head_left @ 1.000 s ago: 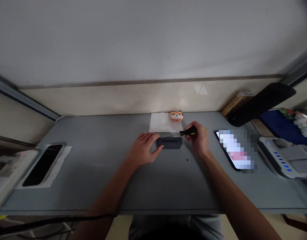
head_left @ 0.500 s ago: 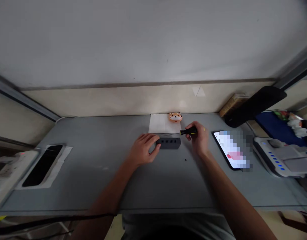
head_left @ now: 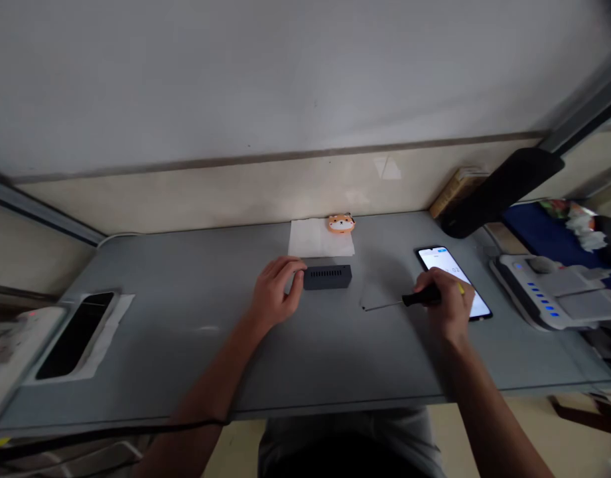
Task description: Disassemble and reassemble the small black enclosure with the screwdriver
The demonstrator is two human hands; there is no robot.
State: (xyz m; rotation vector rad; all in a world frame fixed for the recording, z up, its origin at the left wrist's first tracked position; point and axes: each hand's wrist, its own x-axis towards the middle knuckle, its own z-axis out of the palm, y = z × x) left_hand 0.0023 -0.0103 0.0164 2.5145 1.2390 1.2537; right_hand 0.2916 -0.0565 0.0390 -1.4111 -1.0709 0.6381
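A small dark grey box (head_left: 328,277) with a row of slots along its side lies on the grey table. My left hand (head_left: 279,289) is closed at its left end, thumb and fingers against it. My right hand (head_left: 448,300) grips a screwdriver (head_left: 420,296) by its black and yellow handle. The thin shaft points left, and its tip meets a tiny dark piece (head_left: 363,308), perhaps a screw, on the table just right of the box.
Behind the box lie white paper (head_left: 310,239) and an orange animal-face case (head_left: 341,224). A lit phone (head_left: 477,302) lies beneath my right hand. Farther right stands a white device with blue lights (head_left: 524,292). A dark phone (head_left: 76,335) rests at left, and a black cylinder (head_left: 504,192) leans at back right.
My right hand has carried the screwdriver from the box's top edge toward the right and nearer to me, its tip now at the tiny dark piece. My left hand stays at the box.
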